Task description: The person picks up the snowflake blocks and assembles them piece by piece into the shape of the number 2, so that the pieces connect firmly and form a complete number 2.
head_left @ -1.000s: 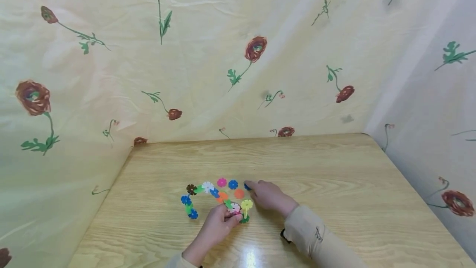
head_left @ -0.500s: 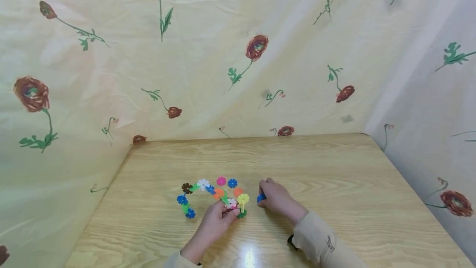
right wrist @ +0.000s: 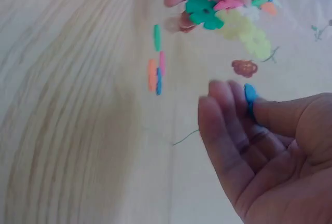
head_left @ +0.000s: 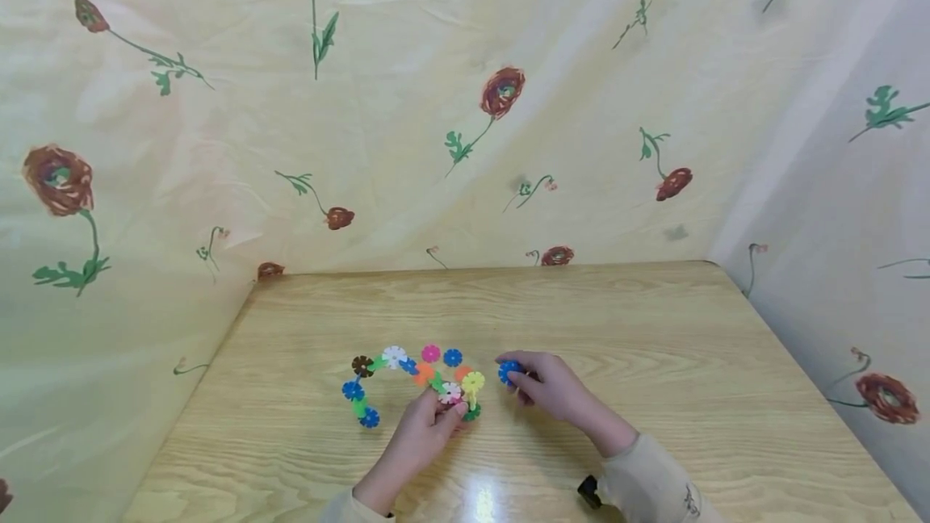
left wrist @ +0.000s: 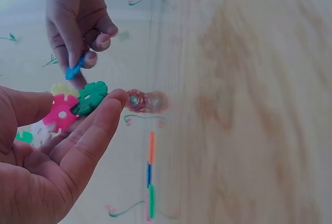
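A chain of interlocking flower-shaped plastic discs (head_left: 424, 374) curves in an arch above the table's left-middle, in blue, green, brown, white, orange, pink and yellow. My left hand (head_left: 429, 424) pinches it near its right end, thumb on one side and fingers behind. There, the left wrist view shows a pink disc (left wrist: 61, 114) joined to a dark green disc (left wrist: 92, 98). Just to the right, my right hand (head_left: 552, 387) pinches a single blue disc (head_left: 508, 372) between thumb and fingers, apart from the chain. Part of the chain is hidden behind the left hand.
Loose discs lie on the wooden table (head_left: 625, 329) beyond the chain: a pink one (head_left: 431, 353), a blue one (head_left: 453, 357) and an orange one (head_left: 462, 373). A loose green disc (right wrist: 157, 38) shows in the wrist views. Flower-printed cloth (head_left: 407, 119) encloses the table's back and sides.
My right hand has picked the blue disc up off the table, drawn it back to the right and turned it face-on. The left hand keeps its hold on the chain, shifting slightly.
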Demonstrator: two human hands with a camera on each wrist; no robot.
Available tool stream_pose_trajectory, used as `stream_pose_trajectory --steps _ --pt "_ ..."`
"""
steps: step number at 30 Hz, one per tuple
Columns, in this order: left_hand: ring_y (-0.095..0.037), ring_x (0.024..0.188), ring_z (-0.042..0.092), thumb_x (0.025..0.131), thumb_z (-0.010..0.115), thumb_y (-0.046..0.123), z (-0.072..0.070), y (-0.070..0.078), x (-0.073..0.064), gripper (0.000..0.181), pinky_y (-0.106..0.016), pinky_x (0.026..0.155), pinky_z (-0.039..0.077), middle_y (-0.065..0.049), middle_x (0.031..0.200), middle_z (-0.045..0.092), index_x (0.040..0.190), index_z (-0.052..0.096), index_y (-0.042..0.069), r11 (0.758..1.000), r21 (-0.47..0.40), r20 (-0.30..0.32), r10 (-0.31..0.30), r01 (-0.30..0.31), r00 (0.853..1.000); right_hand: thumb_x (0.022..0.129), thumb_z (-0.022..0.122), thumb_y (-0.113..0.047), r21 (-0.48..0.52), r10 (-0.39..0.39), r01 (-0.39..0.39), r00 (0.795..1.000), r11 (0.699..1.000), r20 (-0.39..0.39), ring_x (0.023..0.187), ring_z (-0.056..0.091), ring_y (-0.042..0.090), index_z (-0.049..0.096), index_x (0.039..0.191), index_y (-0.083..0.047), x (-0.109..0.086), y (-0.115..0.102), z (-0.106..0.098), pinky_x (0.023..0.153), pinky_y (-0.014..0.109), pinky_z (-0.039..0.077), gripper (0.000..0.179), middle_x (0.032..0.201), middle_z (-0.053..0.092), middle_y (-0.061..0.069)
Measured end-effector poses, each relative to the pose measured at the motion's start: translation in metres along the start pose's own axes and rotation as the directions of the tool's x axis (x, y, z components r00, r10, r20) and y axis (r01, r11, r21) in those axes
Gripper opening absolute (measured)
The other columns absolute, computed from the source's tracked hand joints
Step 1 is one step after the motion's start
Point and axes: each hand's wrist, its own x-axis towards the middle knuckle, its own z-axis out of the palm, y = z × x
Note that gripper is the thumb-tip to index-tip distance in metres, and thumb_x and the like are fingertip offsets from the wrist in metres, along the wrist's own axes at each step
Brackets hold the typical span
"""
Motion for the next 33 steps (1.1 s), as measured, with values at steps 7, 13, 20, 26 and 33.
stream_pose_trajectory --steps 7,13,20,26,33 --pt "-0.021 0.087 0.067 0.1 0.057 0.02 0.003 0.002 0.0 0.02 -0.027 0.073 0.056 -0.005 0.094 0.07 0.111 0.057 0.002 0.999 0.05 0.021 0.017 -0.018 1.0 0.099 0.057 -0.006 0.067 -0.06 0.061 0.998 0.996 -0.024 0.064 0.062 0.019 0.058 0.113 -0.004 -0.008 -0.011 0.0 0.062 0.042 0.057 0.014 0.08 0.065 0.017" --pt "-0.021 0.088 0.067 0.1 0.056 0.016 0.004 0.003 0.0 0.02 -0.026 0.075 0.055 -0.003 0.097 0.07 0.114 0.058 0.002 0.999 0.053 0.045 -0.004 0.001 0.999 0.099 0.057 -0.007 0.076 -0.063 0.067 0.996 0.995 -0.059 0.066 0.061 0.015 0.065 0.119 -0.004 -0.01 -0.021 0.001 0.063 0.039 0.057 0.021 0.081 0.065 0.015" --pt "-0.022 0.087 0.068 0.1 0.057 0.014 0.006 0.004 -0.001 0.017 -0.028 0.074 0.055 -0.005 0.095 0.07 0.113 0.058 0.003 0.998 0.06 0.083 -0.006 0.001 0.997 0.097 0.059 -0.006 0.021 -0.057 0.059 0.996 0.998 -0.069 0.063 0.061 0.014 0.067 0.119 -0.003 -0.01 -0.026 0.006 0.06 0.039 0.056 0.023 0.078 0.065 0.008" --pt "-0.016 0.081 0.066 0.098 0.06 0.017 0.006 0.002 -0.003 0.014 -0.023 0.07 0.053 -0.002 0.089 0.068 0.104 0.059 0.004 0.989 0.149 0.094 0.012 -0.026 0.996 0.093 0.063 -0.003 -0.105 -0.08 0.072 0.995 0.992 -0.068 0.056 0.056 0.01 0.069 0.113 -0.001 -0.01 -0.03 0.01 0.049 0.027 0.05 0.021 0.069 0.061 0.0" --pt "-0.003 0.071 0.054 0.096 0.063 0.02 0.007 0.0 -0.004 0.014 -0.022 0.063 0.046 0.006 0.08 0.064 0.094 0.058 0.007 0.959 0.271 0.083 0.068 -0.088 0.994 0.091 0.062 -0.001 -0.236 -0.12 0.109 0.992 0.966 -0.032 0.05 0.042 0.001 0.07 0.107 -0.001 -0.008 -0.036 0.015 0.046 0.02 0.04 0.018 0.061 0.052 -0.01"
